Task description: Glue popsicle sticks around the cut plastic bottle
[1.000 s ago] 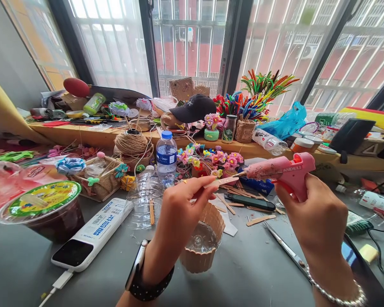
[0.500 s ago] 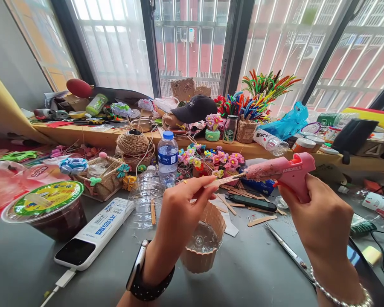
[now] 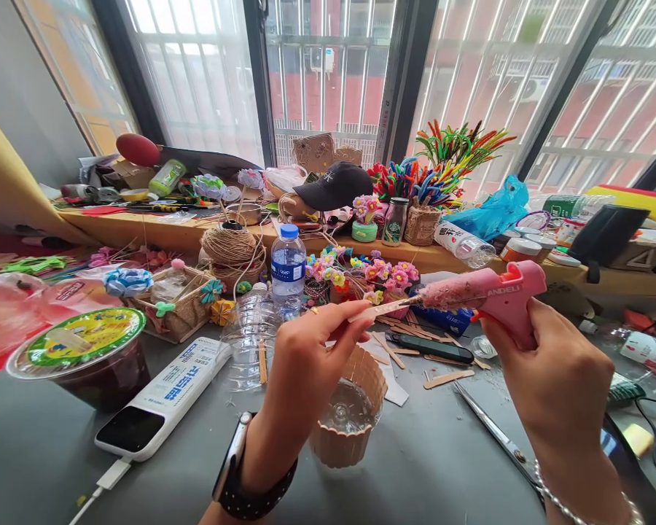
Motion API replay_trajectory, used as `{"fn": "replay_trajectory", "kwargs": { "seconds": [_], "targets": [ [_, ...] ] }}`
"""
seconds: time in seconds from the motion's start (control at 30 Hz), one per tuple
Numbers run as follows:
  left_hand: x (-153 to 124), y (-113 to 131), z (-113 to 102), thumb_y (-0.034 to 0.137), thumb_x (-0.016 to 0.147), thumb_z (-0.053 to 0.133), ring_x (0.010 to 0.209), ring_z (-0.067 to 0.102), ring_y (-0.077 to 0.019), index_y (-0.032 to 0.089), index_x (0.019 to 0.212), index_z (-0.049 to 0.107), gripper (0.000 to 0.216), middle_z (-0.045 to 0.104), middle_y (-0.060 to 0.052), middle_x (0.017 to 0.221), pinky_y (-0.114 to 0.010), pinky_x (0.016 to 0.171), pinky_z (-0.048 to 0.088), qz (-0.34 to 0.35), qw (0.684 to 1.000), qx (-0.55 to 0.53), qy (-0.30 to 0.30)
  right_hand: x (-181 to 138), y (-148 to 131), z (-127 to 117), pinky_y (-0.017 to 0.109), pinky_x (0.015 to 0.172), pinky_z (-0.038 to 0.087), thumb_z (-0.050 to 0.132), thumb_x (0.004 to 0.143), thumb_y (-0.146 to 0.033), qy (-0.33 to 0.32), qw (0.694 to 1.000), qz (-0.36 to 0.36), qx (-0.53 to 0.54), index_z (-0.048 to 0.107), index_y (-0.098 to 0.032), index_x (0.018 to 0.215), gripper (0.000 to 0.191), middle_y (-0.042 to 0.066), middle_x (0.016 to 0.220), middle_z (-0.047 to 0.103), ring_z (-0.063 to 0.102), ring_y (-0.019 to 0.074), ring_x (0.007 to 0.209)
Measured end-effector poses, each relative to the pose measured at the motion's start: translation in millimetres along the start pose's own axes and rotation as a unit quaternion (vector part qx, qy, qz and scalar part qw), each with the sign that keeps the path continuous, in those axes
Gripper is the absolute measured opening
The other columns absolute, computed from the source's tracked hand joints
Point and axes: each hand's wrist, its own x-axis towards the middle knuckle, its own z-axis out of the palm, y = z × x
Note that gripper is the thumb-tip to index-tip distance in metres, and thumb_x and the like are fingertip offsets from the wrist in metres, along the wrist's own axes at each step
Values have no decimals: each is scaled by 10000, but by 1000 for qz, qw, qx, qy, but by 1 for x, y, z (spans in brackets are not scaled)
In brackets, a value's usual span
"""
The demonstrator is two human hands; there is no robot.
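Observation:
My left hand pinches one end of a wooden craft stick, raised above the table. A pink hot glue gun is gripped in my right hand, its nozzle touching or just over the stick's far part; I cannot tell which. Below my left hand stands a clear plastic cup whose outside is lined with upright craft sticks. Part of its rim is hidden behind that hand. Loose craft sticks and a dark green utility knife lie behind the cup.
Scissors lie by my right forearm. A white power bank with a cable and a lidded cup of dark drink are at left. A water bottle, a cut clear bottle and pipe-cleaner flowers stand farther back.
My right hand and the glue gun have shifted slightly to the right, the nozzle sliding a little along the stick. My left hand keeps its pinch almost unmoved.

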Motion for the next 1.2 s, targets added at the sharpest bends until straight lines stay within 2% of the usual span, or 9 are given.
{"fn": "replay_trajectory", "kwargs": {
  "seconds": [0.13, 0.47, 0.8, 1.03, 1.2],
  "targets": [
    [-1, 0, -1, 203, 765, 570, 626, 652, -114, 164, 911, 652, 171, 702, -6, 749, -185, 612, 507, 0, 1000, 1, -7, -1, 0, 0, 287, 503, 333, 381, 796, -498, 2, 1000, 3, -5, 592, -76, 854, 476, 123, 703, 598, 554, 226, 612],
    [-1, 3, -1, 203, 748, 588, 620, 652, -126, 148, 875, 663, 158, 705, -22, 742, -199, 630, 511, 4, 1000, 10, 5, 0, 4, 0, 274, 484, 306, 409, 790, -484, 3, 1000, -7, -8, 587, -88, 832, 436, 108, 694, 596, 547, 208, 608],
    [-1, 4, 0, 191, 741, 597, 607, 650, -117, 135, 870, 663, 155, 702, -21, 705, -183, 614, 498, 16, 1000, 16, 4, -1, -2, 1, 275, 445, 254, 477, 715, -507, -4, 996, 74, -47, 516, -166, 723, 343, 64, 600, 527, 485, 194, 512],
    [-2, 6, 0, 205, 757, 584, 623, 650, -116, 143, 870, 659, 148, 704, -12, 721, -193, 621, 496, 27, 999, 35, 8, -2, -1, 0, 266, 447, 250, 477, 729, -501, 1, 998, 54, -42, 539, -144, 686, 366, 48, 565, 509, 461, 164, 487],
    [-2, 7, -1, 214, 760, 580, 624, 654, -129, 168, 875, 657, 146, 705, -5, 714, -209, 617, 503, 19, 999, 34, 7, -2, -1, 0, 265, 453, 270, 467, 756, -479, 2, 999, 30, -22, 589, -98, 803, 403, 84, 655, 579, 516, 184, 550]
  ]
}}
